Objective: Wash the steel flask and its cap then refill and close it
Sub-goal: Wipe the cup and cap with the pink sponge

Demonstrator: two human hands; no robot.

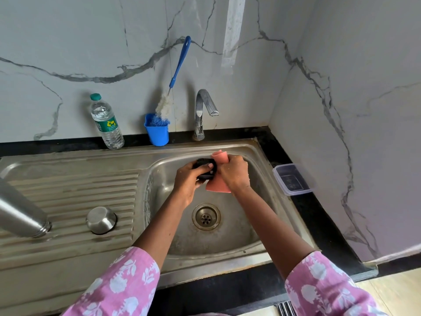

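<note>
Over the sink basin (227,242), my left hand (191,181) grips a black flask cap (206,169). My right hand (233,173) holds a pink sponge cloth (218,185) pressed against the cap. The steel flask (20,213) lies on its side on the ribbed drainboard at the far left, mouth toward the basin, partly cut off by the frame edge. A small steel cup lid (101,220) sits upside down on the drainboard beside it.
The tap (204,108) stands behind the basin with no water visibly running. A blue cup (157,131) holds a blue-handled bottle brush (175,80). A plastic water bottle (106,122) stands left of the cup. A lidded clear container (292,179) sits on the black counter at right.
</note>
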